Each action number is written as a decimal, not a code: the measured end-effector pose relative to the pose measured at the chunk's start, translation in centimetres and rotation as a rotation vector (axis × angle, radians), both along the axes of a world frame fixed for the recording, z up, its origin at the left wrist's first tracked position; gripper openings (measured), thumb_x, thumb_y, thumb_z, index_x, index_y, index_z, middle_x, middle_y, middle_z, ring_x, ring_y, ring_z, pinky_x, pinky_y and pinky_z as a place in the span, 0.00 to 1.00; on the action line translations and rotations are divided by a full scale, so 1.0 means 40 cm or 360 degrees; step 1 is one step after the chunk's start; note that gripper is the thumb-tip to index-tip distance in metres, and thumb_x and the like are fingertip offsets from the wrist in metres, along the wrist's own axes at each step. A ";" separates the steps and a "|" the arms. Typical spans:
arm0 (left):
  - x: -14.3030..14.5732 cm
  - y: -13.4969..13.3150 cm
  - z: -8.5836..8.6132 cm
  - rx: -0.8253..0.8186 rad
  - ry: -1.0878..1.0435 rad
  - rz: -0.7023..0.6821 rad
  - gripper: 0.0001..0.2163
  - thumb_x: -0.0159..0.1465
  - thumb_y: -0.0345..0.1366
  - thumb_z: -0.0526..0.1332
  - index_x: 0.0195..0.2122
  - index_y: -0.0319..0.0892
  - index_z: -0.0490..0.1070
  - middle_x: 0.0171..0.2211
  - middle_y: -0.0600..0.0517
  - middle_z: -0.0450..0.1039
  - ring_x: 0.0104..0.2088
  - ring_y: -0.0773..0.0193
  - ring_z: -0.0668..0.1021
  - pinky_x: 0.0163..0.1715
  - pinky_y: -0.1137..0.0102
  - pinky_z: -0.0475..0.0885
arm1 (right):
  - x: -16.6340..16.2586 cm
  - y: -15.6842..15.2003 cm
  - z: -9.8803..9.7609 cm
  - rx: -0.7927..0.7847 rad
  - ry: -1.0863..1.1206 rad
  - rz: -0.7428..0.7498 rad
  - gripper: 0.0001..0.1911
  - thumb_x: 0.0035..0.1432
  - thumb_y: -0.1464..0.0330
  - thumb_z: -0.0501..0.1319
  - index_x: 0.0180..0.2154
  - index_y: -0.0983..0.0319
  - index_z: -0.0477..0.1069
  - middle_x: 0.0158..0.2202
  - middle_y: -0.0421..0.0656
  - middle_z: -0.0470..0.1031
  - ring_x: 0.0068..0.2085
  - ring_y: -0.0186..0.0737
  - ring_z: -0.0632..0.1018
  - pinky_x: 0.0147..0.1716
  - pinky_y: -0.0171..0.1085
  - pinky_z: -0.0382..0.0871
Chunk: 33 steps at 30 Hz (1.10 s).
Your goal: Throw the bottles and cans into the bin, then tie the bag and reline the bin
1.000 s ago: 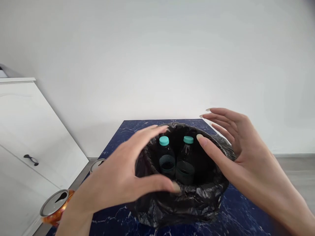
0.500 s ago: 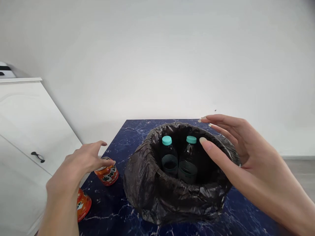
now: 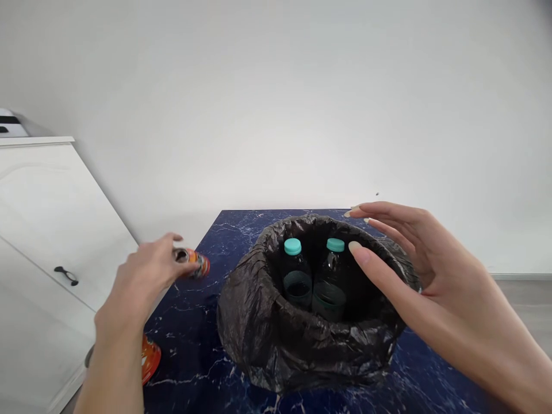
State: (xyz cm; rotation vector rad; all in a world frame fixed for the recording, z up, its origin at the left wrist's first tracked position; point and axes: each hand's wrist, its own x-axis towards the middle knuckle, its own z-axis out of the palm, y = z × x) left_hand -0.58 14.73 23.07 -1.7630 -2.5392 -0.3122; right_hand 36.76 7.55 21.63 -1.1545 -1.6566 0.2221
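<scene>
My left hand point(image 3: 149, 270) grips an orange-red drink can point(image 3: 199, 265), tilted and lifted above the table's left side. A second orange can point(image 3: 150, 359) stands below it, partly hidden behind my left forearm. In the middle is a bin lined with a black plastic bag point(image 3: 254, 310). Inside it two bottles stand side by side, the left bottle point(image 3: 297, 284) and the right bottle point(image 3: 330, 293), both with teal caps. My right hand point(image 3: 414, 259) hovers over the bin's right rim, fingers apart and holding nothing; whether it touches the bag is unclear.
The bin stands on a dark blue marbled table point(image 3: 194, 351). A white cabinet point(image 3: 52, 213) with a black handle is at the left, with a white-and-black object point(image 3: 12, 123) on top. A plain white wall point(image 3: 276, 103) rises behind the table.
My left hand has closed on the upper can, raised it off the table and tipped it. My right hand is almost where it was; the bin and bottles have stayed put.
</scene>
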 end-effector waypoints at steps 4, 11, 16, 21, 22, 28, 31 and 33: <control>0.124 -0.097 0.099 0.0730 -0.0252 -0.0062 0.40 0.68 0.67 0.60 0.72 0.46 0.64 0.62 0.39 0.79 0.62 0.32 0.79 0.65 0.36 0.71 | 0.000 0.002 -0.002 -0.0019 -0.0003 -0.0009 0.19 0.71 0.52 0.65 0.60 0.42 0.72 0.63 0.40 0.78 0.67 0.58 0.76 0.66 0.61 0.75; 0.249 -0.192 0.109 0.1005 -0.0650 -0.0659 0.34 0.61 0.64 0.70 0.66 0.60 0.71 0.56 0.55 0.84 0.56 0.46 0.85 0.47 0.62 0.84 | -0.006 0.007 -0.001 -0.0007 0.0079 0.0040 0.22 0.70 0.55 0.67 0.62 0.45 0.71 0.64 0.41 0.78 0.65 0.55 0.78 0.68 0.58 0.73; 0.290 -0.195 0.083 0.0818 -0.0521 -0.0911 0.35 0.63 0.68 0.67 0.68 0.63 0.68 0.61 0.57 0.82 0.58 0.46 0.84 0.57 0.57 0.81 | -0.006 0.007 -0.002 0.0005 0.0069 0.0069 0.22 0.70 0.55 0.67 0.62 0.47 0.70 0.64 0.42 0.77 0.66 0.54 0.77 0.69 0.58 0.72; 0.315 -0.176 0.052 0.0667 -0.0447 -0.1126 0.37 0.64 0.67 0.67 0.71 0.64 0.63 0.62 0.54 0.80 0.65 0.42 0.79 0.59 0.51 0.80 | -0.007 0.013 -0.004 0.0019 0.0034 0.0075 0.22 0.70 0.56 0.66 0.62 0.47 0.70 0.63 0.42 0.77 0.66 0.53 0.77 0.68 0.57 0.73; 0.317 -0.172 0.046 0.0634 -0.0446 -0.1164 0.38 0.64 0.67 0.67 0.72 0.64 0.61 0.61 0.54 0.81 0.64 0.43 0.79 0.58 0.50 0.80 | -0.007 0.014 -0.004 0.0015 0.0026 0.0077 0.22 0.70 0.56 0.66 0.62 0.47 0.70 0.63 0.42 0.77 0.66 0.53 0.78 0.68 0.57 0.73; 0.306 -0.164 0.035 0.0569 -0.0388 -0.1130 0.32 0.67 0.66 0.64 0.70 0.67 0.65 0.59 0.58 0.82 0.66 0.41 0.77 0.64 0.43 0.75 | -0.008 0.016 0.000 0.0012 -0.0007 0.0076 0.21 0.70 0.55 0.65 0.62 0.46 0.70 0.63 0.43 0.77 0.66 0.55 0.77 0.68 0.59 0.73; 0.285 -0.168 0.051 0.0641 -0.0383 -0.1066 0.25 0.70 0.63 0.63 0.65 0.67 0.70 0.60 0.60 0.82 0.63 0.43 0.79 0.64 0.46 0.75 | -0.009 0.013 0.001 0.0009 -0.0016 0.0066 0.21 0.71 0.55 0.65 0.62 0.46 0.70 0.63 0.43 0.77 0.66 0.56 0.77 0.67 0.60 0.74; 0.262 -0.170 0.065 0.0692 -0.0347 -0.0996 0.21 0.72 0.62 0.61 0.62 0.65 0.74 0.59 0.60 0.82 0.61 0.44 0.81 0.62 0.49 0.77 | -0.009 0.010 0.002 0.0001 -0.0028 0.0054 0.22 0.71 0.54 0.65 0.63 0.45 0.70 0.64 0.42 0.77 0.66 0.56 0.77 0.67 0.59 0.74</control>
